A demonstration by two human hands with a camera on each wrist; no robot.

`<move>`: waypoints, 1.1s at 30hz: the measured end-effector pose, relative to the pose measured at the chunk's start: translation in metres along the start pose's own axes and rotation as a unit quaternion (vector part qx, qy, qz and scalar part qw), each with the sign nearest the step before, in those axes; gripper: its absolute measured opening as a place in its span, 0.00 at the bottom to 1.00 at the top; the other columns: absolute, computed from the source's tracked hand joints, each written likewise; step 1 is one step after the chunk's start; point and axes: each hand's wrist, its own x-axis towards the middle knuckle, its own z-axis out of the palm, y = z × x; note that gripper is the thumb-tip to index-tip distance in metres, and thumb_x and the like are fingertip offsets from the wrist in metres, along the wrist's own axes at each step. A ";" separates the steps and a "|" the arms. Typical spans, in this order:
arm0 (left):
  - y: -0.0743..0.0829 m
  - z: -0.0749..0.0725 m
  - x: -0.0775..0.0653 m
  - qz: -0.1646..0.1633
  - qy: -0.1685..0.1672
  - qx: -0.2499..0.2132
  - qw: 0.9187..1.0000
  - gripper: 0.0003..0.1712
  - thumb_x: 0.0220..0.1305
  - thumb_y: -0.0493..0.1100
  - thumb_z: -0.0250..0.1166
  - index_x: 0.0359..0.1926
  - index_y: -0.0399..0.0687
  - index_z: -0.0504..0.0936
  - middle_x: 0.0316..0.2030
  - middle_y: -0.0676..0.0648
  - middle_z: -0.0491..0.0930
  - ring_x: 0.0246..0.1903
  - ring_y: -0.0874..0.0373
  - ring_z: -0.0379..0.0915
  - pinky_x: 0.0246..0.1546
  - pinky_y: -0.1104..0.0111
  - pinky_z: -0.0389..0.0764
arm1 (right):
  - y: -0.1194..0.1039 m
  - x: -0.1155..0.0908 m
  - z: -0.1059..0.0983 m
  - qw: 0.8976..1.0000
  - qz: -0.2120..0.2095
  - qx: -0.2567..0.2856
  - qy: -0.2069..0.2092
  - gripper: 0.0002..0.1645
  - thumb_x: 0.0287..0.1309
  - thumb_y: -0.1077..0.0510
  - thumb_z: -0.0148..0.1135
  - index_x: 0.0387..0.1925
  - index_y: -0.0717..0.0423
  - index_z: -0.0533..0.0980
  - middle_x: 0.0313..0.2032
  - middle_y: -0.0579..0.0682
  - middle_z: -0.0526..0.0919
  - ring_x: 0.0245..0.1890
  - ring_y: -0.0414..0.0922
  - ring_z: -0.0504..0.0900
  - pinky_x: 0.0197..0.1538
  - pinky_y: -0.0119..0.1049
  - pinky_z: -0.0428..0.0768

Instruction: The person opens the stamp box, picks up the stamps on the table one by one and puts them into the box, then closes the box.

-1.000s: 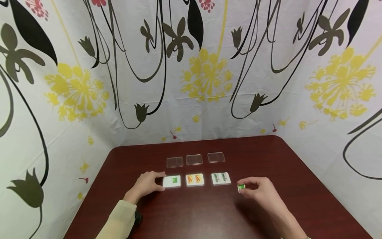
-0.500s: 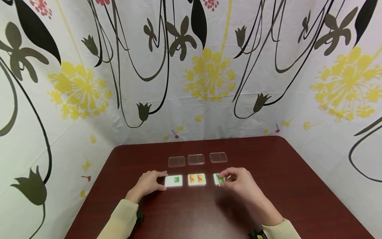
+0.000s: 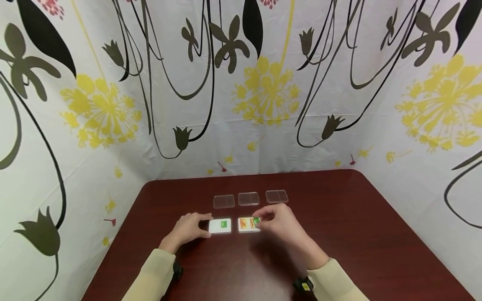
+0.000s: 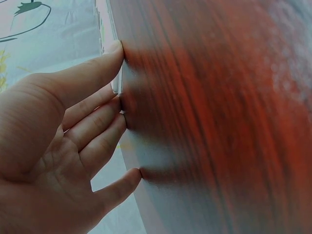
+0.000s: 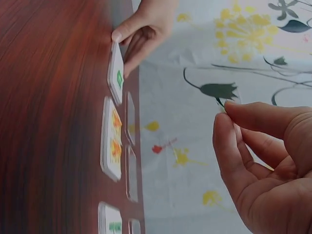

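Observation:
My left hand (image 3: 187,230) holds the left end of a white tray (image 3: 216,226) between thumb and fingers. One small green square lies on that tray's right half. My right hand (image 3: 281,222) pinches a small green-faced tile (image 3: 256,220) between thumb and fingertips, above the right side of the middle tray (image 3: 248,230). Two orange pictures show on this middle tray. In the right wrist view the tile is edge-on and mostly covered by the fingertips. The third tray (image 5: 110,222), with green markings, shows there in part; in the head view my right hand hides it.
Behind the white trays, three clear plastic covers (image 3: 248,199) lie in a row on the dark red table (image 3: 226,267). A flower-print cloth (image 3: 158,104) hangs around the table's back and sides.
My right hand has carried the green tile leftward, from right of the third tray, past it, to over the middle tray. My left hand has stayed at the left tray.

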 end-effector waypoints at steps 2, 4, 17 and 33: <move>-0.001 0.001 0.000 0.002 -0.002 -0.002 1.000 0.34 0.56 0.50 0.77 0.65 0.55 0.80 0.65 0.53 0.75 0.63 0.45 0.71 0.54 0.49 0.77 | 0.000 0.005 0.007 1.000 -0.011 -0.009 -0.007 0.12 0.50 0.65 0.75 0.37 0.46 0.89 0.30 0.41 0.86 0.32 0.41 0.82 0.33 0.36 0.81; -0.001 0.002 -0.001 0.002 -0.003 -0.004 1.000 0.34 0.56 0.50 0.78 0.65 0.54 0.81 0.65 0.53 0.76 0.63 0.46 0.72 0.54 0.49 0.77 | -0.001 0.011 0.015 0.999 -0.024 -0.014 -0.016 0.13 0.51 0.65 0.75 0.38 0.47 0.89 0.32 0.41 0.86 0.32 0.40 0.82 0.33 0.36 0.81; 0.000 0.001 0.000 0.001 -0.014 -0.002 1.000 0.33 0.56 0.50 0.78 0.63 0.54 0.82 0.64 0.51 0.77 0.61 0.46 0.73 0.53 0.49 0.77 | -0.015 0.051 0.061 0.998 -0.039 -0.019 -0.047 0.10 0.56 0.60 0.73 0.40 0.48 0.90 0.34 0.38 0.88 0.22 0.38 0.75 0.30 0.35 0.76; -0.001 0.000 0.003 -0.020 0.000 0.008 1.000 0.37 0.53 0.51 0.79 0.65 0.59 0.80 0.61 0.49 0.79 0.60 0.44 0.73 0.53 0.45 0.76 | -0.007 0.096 0.112 0.994 0.009 -0.106 -0.025 0.03 0.51 0.60 0.77 0.28 0.48 0.90 0.27 0.36 0.86 0.26 0.35 0.80 0.27 0.32 0.77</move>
